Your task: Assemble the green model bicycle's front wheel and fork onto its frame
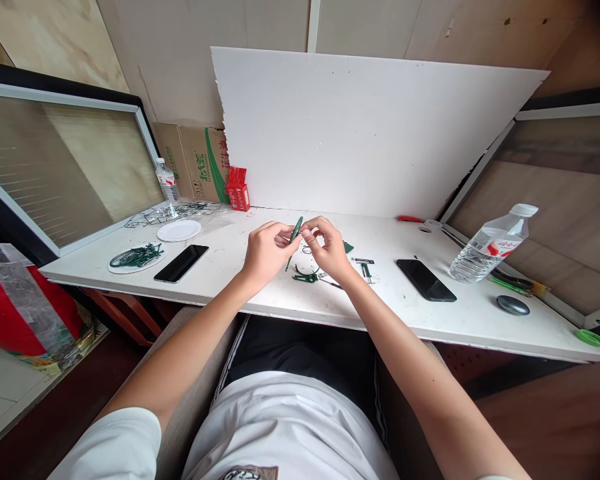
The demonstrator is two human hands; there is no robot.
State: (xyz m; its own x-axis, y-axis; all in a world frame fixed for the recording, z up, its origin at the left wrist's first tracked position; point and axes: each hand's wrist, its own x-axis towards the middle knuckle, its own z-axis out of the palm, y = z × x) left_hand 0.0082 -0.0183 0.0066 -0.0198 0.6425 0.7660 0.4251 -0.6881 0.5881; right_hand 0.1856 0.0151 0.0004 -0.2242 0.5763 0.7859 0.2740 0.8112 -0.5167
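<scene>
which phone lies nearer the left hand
The left phone, beside the plate holding green pieces; the other phone lies past the right hand, near a water bottle.

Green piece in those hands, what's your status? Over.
Left hand pinching green piece. Right hand close against it, exact hold unclear. Loose green parts on table nearby; nothing seen blocking.

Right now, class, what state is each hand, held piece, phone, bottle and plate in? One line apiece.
Left hand: grip closed on the green piece
Green piece: held above the desk
Right hand: fingertips at the green piece, grip unclear
Left phone: flat, screen dark
Right phone: flat, screen dark
Large bottle: capped
Small bottle: capped
Front plate: bearing green pieces
Rear plate: lying flat
</scene>
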